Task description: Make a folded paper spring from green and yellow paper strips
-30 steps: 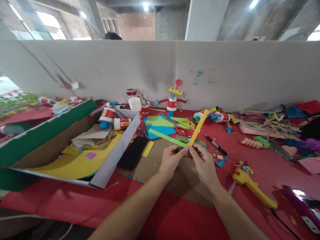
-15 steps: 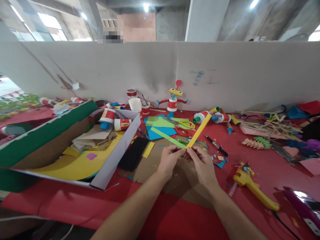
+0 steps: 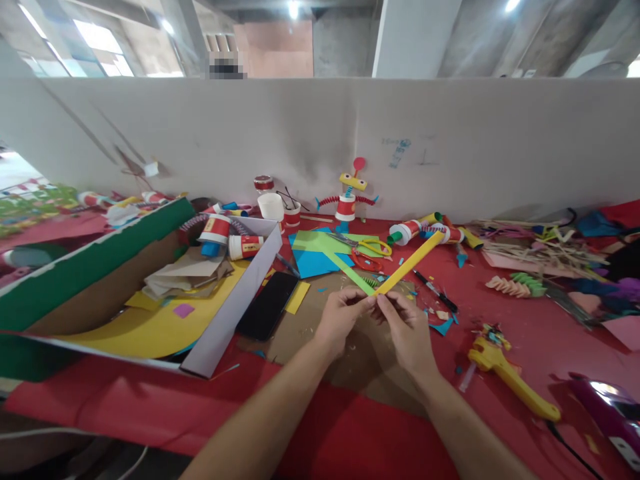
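Observation:
A yellow paper strip (image 3: pixel 413 262) and a green paper strip (image 3: pixel 350 271) meet at their near ends in a V shape, pinched between my hands. My left hand (image 3: pixel 343 319) grips the joint from the left, its fingers closed around the green strip's end. On the other side, my right hand (image 3: pixel 406 328) is closed on the yellow strip's end, thumb on top. Both strips slant away from me, above a cardboard sheet (image 3: pixel 300 333). Just beyond lie yellow-handled scissors (image 3: pixel 376 248) on green and blue paper sheets (image 3: pixel 313 265).
An open box (image 3: pixel 220 313) with paper pieces stands at left, beside a black phone (image 3: pixel 269 305). A paper-cup figure (image 3: pixel 346 207) stands by the wall. A yellow glue gun (image 3: pixel 515 380) and a black pen (image 3: pixel 435 291) lie at right.
The yellow strip has swung to the right, and the green strip now points more steeply away from me. My hands stay together in nearly the same place.

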The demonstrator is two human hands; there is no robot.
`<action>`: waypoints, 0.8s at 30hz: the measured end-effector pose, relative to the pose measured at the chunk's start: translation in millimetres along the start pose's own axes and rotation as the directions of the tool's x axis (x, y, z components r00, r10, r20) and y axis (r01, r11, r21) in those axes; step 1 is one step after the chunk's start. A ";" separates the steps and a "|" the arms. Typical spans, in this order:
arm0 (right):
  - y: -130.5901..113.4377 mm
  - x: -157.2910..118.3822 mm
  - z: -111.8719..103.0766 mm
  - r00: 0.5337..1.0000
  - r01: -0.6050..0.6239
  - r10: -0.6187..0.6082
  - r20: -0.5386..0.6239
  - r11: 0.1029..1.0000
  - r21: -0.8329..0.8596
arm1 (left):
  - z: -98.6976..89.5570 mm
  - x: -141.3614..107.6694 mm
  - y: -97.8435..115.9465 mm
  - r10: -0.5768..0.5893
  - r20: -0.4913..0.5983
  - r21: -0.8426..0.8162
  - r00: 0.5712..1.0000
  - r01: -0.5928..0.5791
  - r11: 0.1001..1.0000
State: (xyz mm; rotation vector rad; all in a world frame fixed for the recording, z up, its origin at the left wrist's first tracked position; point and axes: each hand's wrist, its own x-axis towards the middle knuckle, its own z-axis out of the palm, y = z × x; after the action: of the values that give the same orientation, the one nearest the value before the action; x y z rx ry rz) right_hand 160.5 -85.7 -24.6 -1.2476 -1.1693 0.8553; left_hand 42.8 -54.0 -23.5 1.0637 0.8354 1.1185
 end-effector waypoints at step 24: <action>12.2 -0.8 1.9 0.999 0.039 -0.040 0.005 0.996 0.075 | 3.1 -0.6 3.5 -0.186 0.080 -0.153 0.979 0.197 0.968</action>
State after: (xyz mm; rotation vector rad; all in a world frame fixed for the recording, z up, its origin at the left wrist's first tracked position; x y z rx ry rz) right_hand 159.8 -84.0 -36.9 -1.1578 -1.1528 0.8664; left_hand 44.5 -55.0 -19.3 0.8618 0.7660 0.9656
